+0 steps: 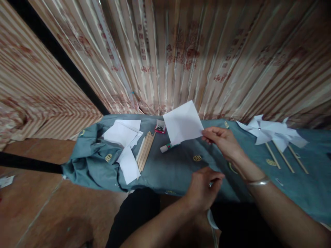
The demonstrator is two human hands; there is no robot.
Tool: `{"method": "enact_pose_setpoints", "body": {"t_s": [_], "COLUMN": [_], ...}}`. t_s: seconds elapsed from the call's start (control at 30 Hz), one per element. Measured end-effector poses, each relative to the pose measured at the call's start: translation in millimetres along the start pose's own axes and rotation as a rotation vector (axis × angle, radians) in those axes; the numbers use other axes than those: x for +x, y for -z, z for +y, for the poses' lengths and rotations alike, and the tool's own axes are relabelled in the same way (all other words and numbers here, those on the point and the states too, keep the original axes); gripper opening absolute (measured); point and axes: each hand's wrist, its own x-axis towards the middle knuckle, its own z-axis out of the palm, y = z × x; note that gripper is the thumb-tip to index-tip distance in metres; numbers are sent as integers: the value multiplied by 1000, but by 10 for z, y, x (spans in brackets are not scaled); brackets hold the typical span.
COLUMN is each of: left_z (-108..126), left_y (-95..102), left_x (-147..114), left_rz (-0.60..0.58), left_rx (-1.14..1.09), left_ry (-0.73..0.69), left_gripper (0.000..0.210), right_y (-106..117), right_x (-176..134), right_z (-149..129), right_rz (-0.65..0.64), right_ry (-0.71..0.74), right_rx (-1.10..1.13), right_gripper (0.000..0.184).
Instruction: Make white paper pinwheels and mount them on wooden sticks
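Observation:
A square sheet of white paper (pixel 183 123) is held up above the cloth, tilted, its right corner pinched by my right hand (pixel 223 141) between thumb and fingers. My left hand (pixel 204 187) is lower and nearer to me, over the front edge of the cloth. Its fingers are curled in with the thumb close to them; whether anything small is inside cannot be seen. A glue stick (pixel 166 147) lies just under the lower edge of the sheet, partly hidden by it. Left of the sheet is a small red box (pixel 160 126) with small dark pieces in it.
Several wooden sticks (pixel 146 151) lie beside loose white sheets (pixel 120 132) and a separate paper piece (pixel 129 165). White paper pinwheels (pixel 269 130) on sticks rest at the right. Grey-green cloth (pixel 178 172) covers the surface; a patterned curtain (pixel 186 58) hangs behind.

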Motion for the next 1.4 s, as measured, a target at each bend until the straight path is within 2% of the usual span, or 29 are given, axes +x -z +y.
{"method": "enact_pose_setpoints", "body": {"t_s": [0.07,0.17,0.27,0.4,0.47,0.57,0.63,0.73,0.83,0.87,0.93,1.0,1.07,1.13,1.2,1.3,1.4], "left_z": [-3,-25,-56,-126,-174,-241,-261,-234,-175,-161,-156,-176,-205,-225,-233,-256,-319], "left_y": [84,199,272,301,299,285,272,252,234,231,229,239,257,271,264,198,111], "left_x": [-16,-11,26,82,100,100,76,14,-47,-59,-64,-47,-19,1,-1,-52,-119], "left_rz": [-42,-46,-3,-36,-81,-152,-165,-156,-152,-150,-147,-137,-88,-13,10,-126,-261], "left_rx": [150,356,559,762,812,806,752,635,539,518,494,488,503,579,714,916,1039], "left_ry": [-134,-270,-311,-269,-255,-272,-293,-325,-314,-296,-249,-200,-175,-231,-368,-546,-538], "left_gripper": [23,25,41,60,54,30,24,24,26,27,29,30,30,36,43,42,44], "right_y": [205,355,389,429,485,631,766,977,1087,1089,1051,980,907,846,800,750,708], "right_x": [-254,-602,-866,-1099,-1184,-1263,-1277,-1260,-1250,-1250,-1242,-1206,-1136,-1039,-936,-808,-728], "right_z": [150,340,457,538,574,629,655,657,634,632,652,707,786,871,946,1030,1083], "right_rz": [74,136,113,51,12,-75,-64,45,-19,-60,-96,-61,4,58,96,146,169], "right_ry": [-104,-223,-308,-332,-329,-294,-224,-59,96,118,121,105,100,114,153,217,248], "right_rx": [87,165,207,171,114,-7,-92,-256,-394,-411,-402,-367,-338,-352,-398,-470,-548], "right_gripper": [35,39,42,44,45,43,39,28,35,36,26,15,15,15,16,17,15]}}
